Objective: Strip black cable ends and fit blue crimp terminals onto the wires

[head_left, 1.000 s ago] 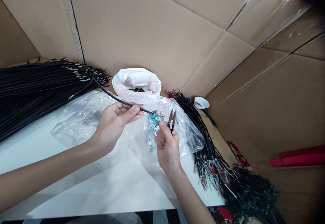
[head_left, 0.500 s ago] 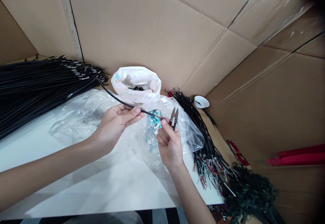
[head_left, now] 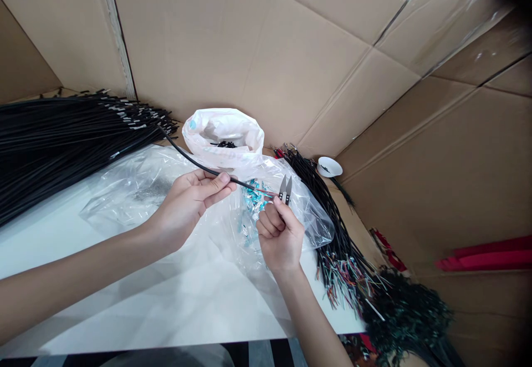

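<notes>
My left hand [head_left: 197, 200] pinches a black cable [head_left: 189, 159] near its stripped end. Thin coloured wires [head_left: 262, 192] stick out of that end and run to my right hand [head_left: 280, 231]. My right hand is closed around a pair of thread snips [head_left: 286, 189], whose two blades point up and stand apart. Its thumb and finger also meet at the wire tips; how firmly they grip them I cannot tell. Behind the wires lies a clear plastic bag [head_left: 316, 225] with blue and silver scraps [head_left: 252, 203] on or in it.
A large pile of black cables [head_left: 75, 139] fills the left. A white bag [head_left: 222, 156] with short black pieces stands at the back. Cables with bared wires [head_left: 328, 212] lie at right, beside a small white dish [head_left: 330, 167] and a dark green tangle [head_left: 409, 317]. Cardboard walls [head_left: 249, 51] surround the table.
My right hand has shifted slightly right along the wires, its thumb now nearer their tips and over the snips' handles. My left hand and the cable have barely moved.
</notes>
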Available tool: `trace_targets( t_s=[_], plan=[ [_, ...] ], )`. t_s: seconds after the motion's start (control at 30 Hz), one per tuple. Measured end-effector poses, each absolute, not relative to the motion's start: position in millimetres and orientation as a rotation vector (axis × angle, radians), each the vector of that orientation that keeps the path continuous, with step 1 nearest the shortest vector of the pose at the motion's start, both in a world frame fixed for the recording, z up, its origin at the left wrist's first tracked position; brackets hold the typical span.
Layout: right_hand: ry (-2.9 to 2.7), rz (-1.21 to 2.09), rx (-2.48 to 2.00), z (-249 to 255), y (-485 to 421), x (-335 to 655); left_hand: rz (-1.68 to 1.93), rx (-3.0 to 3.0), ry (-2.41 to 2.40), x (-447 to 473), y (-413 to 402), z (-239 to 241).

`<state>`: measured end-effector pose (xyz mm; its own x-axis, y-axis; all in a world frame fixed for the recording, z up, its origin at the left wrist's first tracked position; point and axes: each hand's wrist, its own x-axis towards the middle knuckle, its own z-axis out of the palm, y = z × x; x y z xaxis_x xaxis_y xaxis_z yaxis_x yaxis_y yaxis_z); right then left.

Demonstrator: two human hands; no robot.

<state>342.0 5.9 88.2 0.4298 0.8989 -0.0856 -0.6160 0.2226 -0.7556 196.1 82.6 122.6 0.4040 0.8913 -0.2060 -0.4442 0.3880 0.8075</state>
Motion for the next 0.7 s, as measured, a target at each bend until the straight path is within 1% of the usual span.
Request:
trace_targets(
  t_s=[0.7],
  plan=[
    [-0.494, 1.069, -0.897, 87.6, 4.2, 329.9, 0.998, 0.811, 0.697, 194.3, 87.1, 122.0]
  ],
)
